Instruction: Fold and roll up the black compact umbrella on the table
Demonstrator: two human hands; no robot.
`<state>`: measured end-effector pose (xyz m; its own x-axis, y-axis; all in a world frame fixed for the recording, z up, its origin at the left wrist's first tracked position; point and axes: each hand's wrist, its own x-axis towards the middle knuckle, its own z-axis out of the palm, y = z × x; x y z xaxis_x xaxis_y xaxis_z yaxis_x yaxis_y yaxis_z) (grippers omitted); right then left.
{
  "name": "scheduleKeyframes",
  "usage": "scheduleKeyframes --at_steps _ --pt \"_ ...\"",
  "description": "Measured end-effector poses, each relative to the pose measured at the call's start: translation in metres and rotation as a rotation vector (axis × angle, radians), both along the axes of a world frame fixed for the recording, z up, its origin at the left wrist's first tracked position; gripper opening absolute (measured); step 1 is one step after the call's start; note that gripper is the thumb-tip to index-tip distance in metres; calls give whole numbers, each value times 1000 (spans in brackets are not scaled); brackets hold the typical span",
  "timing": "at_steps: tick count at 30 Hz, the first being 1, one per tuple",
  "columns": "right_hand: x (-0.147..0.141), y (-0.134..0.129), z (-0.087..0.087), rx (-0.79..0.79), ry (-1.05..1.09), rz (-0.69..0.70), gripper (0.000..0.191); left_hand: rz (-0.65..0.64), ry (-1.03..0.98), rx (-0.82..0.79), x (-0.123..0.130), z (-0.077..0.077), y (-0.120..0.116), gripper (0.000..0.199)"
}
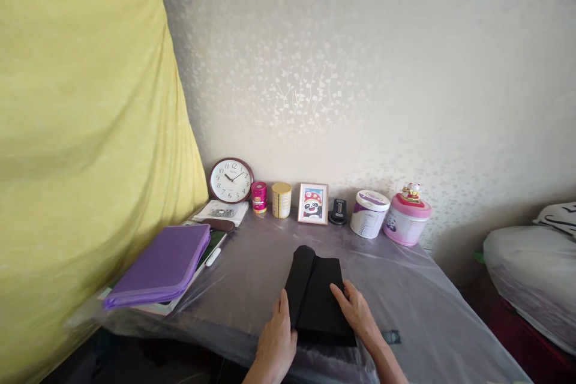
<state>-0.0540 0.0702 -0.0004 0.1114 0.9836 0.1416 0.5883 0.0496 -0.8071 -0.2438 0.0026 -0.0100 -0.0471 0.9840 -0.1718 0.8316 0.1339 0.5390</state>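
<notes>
A flat black folded item (pixel 317 294) is held over the front part of the table; its exact kind I cannot make out. It has a rounded end at the upper left and a fold line running down its length. My left hand (pixel 276 336) grips its lower left edge, with the thumb and fingers along the side. On the opposite edge my right hand (pixel 355 309) holds it, fingertips lying on the upper face. The undersides of both hands are hidden.
Along the wall stand a clock (pixel 231 180), a pink tin (pixel 259 197), a yellow-lidded can (pixel 281 200), a picture frame (pixel 312 204), a small black device (pixel 338 212) and two tubs (pixel 369 214). A purple zip folder (pixel 157 264) lies at left on the plastic-covered table (pixel 432 312).
</notes>
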Motion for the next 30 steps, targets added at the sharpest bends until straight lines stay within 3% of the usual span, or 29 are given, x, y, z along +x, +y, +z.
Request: scheduleKeyframes --at_steps 6,9,15,21,27,30 --pt "-31 14 17 -51 360 192 33 -2 42 -2 1 -2 1 73" --pt "-54 21 23 -56 432 208 34 11 51 -16 3 -3 2 73" --pt "-88 40 11 -21 327 221 34 -3 36 -20 2 -2 4 75" --pt "-100 51 -8 -63 177 240 34 -17 23 -14 -1 3 3 69" --pt "-103 53 -2 -143 -100 243 38 -56 48 -24 -9 2 1 61" --pt "-105 53 1 -139 -107 288 34 -89 84 -26 -18 3 -6 59"
